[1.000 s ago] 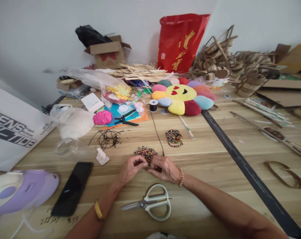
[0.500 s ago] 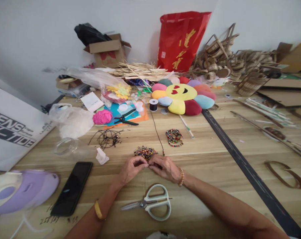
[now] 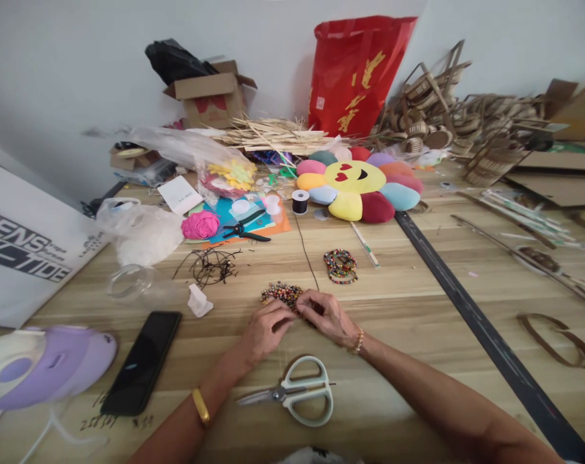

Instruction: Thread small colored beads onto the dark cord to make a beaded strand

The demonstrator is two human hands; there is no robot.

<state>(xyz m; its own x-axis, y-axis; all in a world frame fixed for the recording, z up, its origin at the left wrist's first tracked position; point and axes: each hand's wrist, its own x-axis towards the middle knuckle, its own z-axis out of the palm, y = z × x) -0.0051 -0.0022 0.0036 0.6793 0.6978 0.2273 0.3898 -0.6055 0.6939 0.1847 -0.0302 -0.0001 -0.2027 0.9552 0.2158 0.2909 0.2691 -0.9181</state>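
A heap of small multicoloured beads (image 3: 278,293) lies on the wooden table, just beyond my hands. My left hand (image 3: 267,327) is at the near edge of this heap, fingers curled toward the thumb; anything between the tips is too small to make out. Closed in a pinch, my right hand (image 3: 327,316) touches the heap's right side. A thin black cord (image 3: 306,248) runs from a spool (image 3: 300,202) down to the right hand, where its end is hidden. Coiled strings of beads (image 3: 340,266) lie beyond the right hand. White-handled scissors (image 3: 306,392) rest nearer me.
At left are a black phone (image 3: 141,362), a purple-and-white device (image 3: 55,367) and a clear plastic jar (image 3: 130,283). Black cord scraps (image 3: 209,265) and pliers (image 3: 246,232) lie farther back. A flower cushion (image 3: 357,183) sits behind; a dark strip (image 3: 466,303) crosses the right side.
My hands have moved slightly apart. The right hand has shifted up against the beads, and the left fingers now reach over the heap's near edge. The beads on the cord are now hidden.
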